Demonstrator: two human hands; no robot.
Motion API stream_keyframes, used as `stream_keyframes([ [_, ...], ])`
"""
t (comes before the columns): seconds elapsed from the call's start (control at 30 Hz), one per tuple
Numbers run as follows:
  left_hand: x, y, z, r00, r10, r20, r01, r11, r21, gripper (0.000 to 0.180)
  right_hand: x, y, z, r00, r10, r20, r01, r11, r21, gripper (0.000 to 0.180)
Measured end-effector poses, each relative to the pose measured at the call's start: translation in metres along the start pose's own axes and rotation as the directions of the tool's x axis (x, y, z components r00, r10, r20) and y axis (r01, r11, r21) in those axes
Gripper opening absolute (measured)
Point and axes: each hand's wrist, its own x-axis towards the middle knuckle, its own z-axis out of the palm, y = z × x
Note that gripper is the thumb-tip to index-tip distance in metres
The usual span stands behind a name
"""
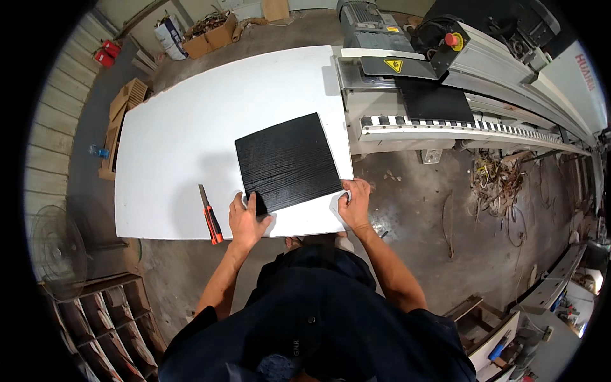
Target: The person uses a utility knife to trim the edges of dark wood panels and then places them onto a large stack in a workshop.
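A black board with a wood-grain face point(289, 162) lies a little askew on the white tabletop point(172, 146). My left hand point(248, 221) grips it at the near left corner, with a finger on the top face. At the near right corner my right hand point(356, 202) has its fingers and thumb closed about the edge. To the left of my left hand rests a red and black utility knife point(211, 219), its blade pointing away from me. A second black board point(436, 102) sits in the machine at the right.
The machine's toothed conveyor track point(458, 129) runs off to the right beside the table, below a red stop button point(452, 39). Tangled strips point(499, 181) lie on the floor. A fan point(58, 251) and a compartment rack point(111, 325) stand at left; a scrap-filled carton point(210, 35) stands behind.
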Motion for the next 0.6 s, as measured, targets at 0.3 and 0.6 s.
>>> stream_keyframes([
  [0.3,0.138,0.106,0.005,0.975,0.218,0.035,-0.131,0.698,-0.704,0.046,-0.001,0.007,-0.001,0.996,0.084,-0.033,-0.083,0.996,0.041,0.036],
  [0.6,0.263,0.211,0.036,0.934,0.079,0.348,0.299,0.360,-0.884,0.036,0.003,0.003,-0.005,0.993,0.096,-0.065,-0.091,0.993,0.080,0.033],
])
